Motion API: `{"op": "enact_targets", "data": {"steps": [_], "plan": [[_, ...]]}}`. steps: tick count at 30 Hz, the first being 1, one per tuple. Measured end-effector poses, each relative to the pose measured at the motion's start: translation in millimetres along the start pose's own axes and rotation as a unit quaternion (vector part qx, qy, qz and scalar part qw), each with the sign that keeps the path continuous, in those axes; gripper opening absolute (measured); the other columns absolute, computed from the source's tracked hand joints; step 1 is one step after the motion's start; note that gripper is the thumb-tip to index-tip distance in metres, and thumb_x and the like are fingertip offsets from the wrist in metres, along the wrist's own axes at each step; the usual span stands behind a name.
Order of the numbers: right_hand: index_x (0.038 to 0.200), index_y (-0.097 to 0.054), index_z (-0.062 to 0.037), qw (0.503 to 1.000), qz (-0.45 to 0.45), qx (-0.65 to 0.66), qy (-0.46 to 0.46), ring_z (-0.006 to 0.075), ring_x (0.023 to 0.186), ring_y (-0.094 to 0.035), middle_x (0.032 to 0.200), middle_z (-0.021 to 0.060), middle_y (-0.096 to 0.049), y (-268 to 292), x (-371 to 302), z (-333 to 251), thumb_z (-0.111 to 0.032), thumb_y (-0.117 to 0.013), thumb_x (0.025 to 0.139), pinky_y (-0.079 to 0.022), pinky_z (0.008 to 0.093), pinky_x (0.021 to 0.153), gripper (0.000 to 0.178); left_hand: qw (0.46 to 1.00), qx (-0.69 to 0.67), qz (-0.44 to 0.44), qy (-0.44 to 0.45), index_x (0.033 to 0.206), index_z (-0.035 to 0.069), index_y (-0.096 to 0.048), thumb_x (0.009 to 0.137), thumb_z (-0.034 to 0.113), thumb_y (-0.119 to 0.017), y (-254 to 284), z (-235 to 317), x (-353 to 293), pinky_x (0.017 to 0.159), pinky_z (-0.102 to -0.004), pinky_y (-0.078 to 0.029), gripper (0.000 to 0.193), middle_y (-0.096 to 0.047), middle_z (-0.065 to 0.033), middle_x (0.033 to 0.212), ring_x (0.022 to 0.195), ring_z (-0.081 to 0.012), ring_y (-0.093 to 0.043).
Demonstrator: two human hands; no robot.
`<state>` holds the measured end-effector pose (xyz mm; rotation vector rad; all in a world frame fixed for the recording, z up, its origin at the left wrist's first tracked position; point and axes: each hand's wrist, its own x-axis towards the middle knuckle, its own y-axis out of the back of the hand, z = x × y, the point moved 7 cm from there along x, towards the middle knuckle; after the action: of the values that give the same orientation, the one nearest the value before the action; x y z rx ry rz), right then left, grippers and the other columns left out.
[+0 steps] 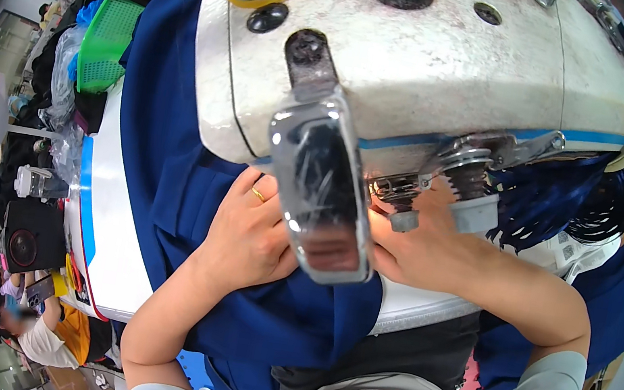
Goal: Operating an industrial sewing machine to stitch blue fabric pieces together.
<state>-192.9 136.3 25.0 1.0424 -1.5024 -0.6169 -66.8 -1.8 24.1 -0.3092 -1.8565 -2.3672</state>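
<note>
Because the left hand and right hand sit close under the sewing machine, their fingertips look most at risk: should one stray beneath the needle, itself out of sight, a jab could follow. The left curls over the blue cloth and the right reaches in below the grey knob; the glossy cover and the machine hide the fingertips, so whether either pinches the cloth I cannot tell. That cloth spreads over the bench at the machine's left, runs under the left hand and drops in folds toward the lap. Its hanging weight could pull it askew, a stray fold could get caught, and the ring might snag the weave
</note>
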Motion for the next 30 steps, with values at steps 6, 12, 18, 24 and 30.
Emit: {"op": "enact_targets", "data": {"steps": [6,12,18,24,30], "plan": [[0.070,-0.077,-0.0112,1.000,0.008,-0.002,-0.002,0.0276,0.101,-0.056,0.098,0.0044,-0.066,-6,1,3,-0.047,-0.084,0.090,-0.044,0.0445,0.094,0.042,0.999,0.010,0.031,-0.037,0.131,0.005,-0.079,0.095,0.020,-0.080,10,7,8,0.095,-0.0460,-0.052,0.040,-0.076,-0.0128,0.123,0.113,-0.0345,-0.070],[0.067,-0.076,-0.0115,0.999,0.039,-0.036,-0.003,0.0244,0.098,-0.057,0.090,0.0018,-0.065,-6,5,6,-0.047,-0.085,0.087,-0.044,0.0416,0.090,0.042,1.000,-0.002,0.006,0.004,0.130,0.002,-0.079,0.094,0.018,-0.080,13,6,21,0.097,-0.0488,-0.054,0.039,-0.075,-0.0160,0.119,0.112,-0.0389,-0.070],[0.070,-0.075,-0.0121,1.000,0.000,-0.022,0.007,0.0247,0.100,-0.058,0.095,0.0033,-0.065,0,5,2,-0.046,-0.085,0.087,-0.044,0.0414,0.091,0.039,0.999,-0.027,0.020,-0.039,0.130,0.003,-0.079,0.095,0.017,-0.080,15,3,24,0.095,-0.0488,-0.055,0.038,-0.075,-0.0167,0.121,0.112,-0.0393,-0.071],[0.071,-0.074,-0.0123,1.000,0.010,-0.009,-0.009,0.0257,0.102,-0.057,0.097,0.0039,-0.063,-3,2,4,-0.046,-0.086,0.085,-0.043,0.0424,0.091,0.038,0.997,-0.059,0.022,-0.038,0.130,0.004,-0.079,0.095,0.018,-0.081,14,-1,28,0.092,-0.0487,-0.057,0.038,-0.075,-0.0171,0.122,0.110,-0.0399,-0.071],[0.070,-0.074,-0.0109,0.996,0.049,-0.079,0.011,0.0265,0.100,-0.056,0.097,0.0040,-0.063,3,3,-3,-0.046,-0.087,0.082,-0.042,0.0432,0.090,0.039,0.996,-0.058,0.038,-0.052,0.129,0.007,-0.080,0.094,0.019,-0.083,9,-12,22,0.077,-0.0469,-0.060,0.037,-0.076,-0.0161,0.115,0.096,-0.0388,-0.075]]}}
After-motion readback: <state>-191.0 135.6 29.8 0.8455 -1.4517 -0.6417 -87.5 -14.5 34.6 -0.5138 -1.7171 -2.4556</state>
